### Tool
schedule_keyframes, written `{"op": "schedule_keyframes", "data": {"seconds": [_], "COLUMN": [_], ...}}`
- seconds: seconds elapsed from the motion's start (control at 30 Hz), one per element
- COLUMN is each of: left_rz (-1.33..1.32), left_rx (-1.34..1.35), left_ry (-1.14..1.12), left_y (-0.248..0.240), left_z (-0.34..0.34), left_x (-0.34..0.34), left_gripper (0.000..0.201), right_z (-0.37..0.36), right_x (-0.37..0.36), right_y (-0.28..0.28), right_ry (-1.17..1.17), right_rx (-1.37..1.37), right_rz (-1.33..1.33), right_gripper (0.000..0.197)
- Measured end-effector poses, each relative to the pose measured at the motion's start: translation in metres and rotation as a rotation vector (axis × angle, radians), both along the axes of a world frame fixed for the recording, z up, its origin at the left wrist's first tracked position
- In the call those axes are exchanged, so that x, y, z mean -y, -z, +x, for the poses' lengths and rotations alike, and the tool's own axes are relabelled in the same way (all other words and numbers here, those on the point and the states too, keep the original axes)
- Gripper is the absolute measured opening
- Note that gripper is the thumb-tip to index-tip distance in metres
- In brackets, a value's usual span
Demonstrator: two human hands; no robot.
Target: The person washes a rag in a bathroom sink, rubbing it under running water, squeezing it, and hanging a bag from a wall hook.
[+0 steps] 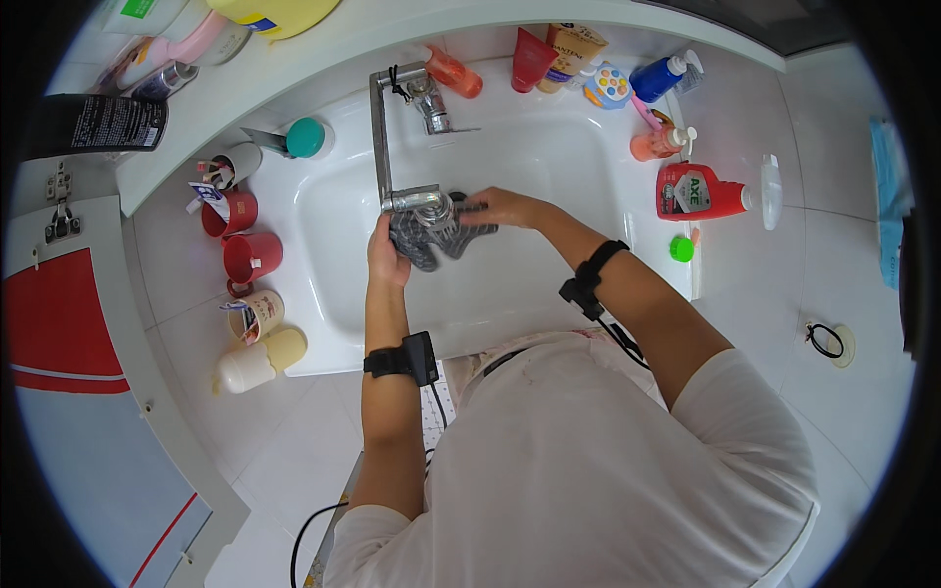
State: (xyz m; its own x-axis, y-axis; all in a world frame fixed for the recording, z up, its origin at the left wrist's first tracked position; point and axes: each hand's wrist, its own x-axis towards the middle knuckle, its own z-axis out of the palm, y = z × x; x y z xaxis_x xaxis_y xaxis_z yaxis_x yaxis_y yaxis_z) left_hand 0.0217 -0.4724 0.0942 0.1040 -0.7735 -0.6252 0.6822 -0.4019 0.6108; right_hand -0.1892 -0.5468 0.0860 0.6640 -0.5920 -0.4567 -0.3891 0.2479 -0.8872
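Observation:
Over the white sink [490,323] I hold a crumpled dark grey cloth [420,253] with a lighter pattern, beneath the spout of the chrome faucet [382,147]. Its exact kind cannot be made out. My left hand [386,257] is closed on the cloth's left edge, thumb against the fabric. At the right end, my right hand [512,209] has its fingers bent onto the cloth, slightly blurred. Streaks below the spout look like running water. The spout hides part of the cloth.
Red mugs [252,257], toothbrush cups and a cream bottle [260,361] line the left rim. A green-lidded container [306,138] stands behind. Tubes and pump bottles [659,76] fill the back right; a red bottle [701,191] lies farther right. An opened cabinet door [118,461] is at left.

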Motion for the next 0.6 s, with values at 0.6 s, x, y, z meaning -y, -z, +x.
{"op": "schedule_keyframes", "data": {"seconds": [0.6], "left_rz": [0.127], "left_rx": [0.311], "left_ry": [-0.059], "left_y": [-0.006], "left_z": [-0.066], "left_x": [0.008], "left_gripper": [0.019], "right_z": [0.085], "right_x": [-0.034], "right_y": [-0.002], "right_ry": [0.724], "right_rx": [-0.179], "right_rz": [-0.223], "right_gripper": [0.031]}}
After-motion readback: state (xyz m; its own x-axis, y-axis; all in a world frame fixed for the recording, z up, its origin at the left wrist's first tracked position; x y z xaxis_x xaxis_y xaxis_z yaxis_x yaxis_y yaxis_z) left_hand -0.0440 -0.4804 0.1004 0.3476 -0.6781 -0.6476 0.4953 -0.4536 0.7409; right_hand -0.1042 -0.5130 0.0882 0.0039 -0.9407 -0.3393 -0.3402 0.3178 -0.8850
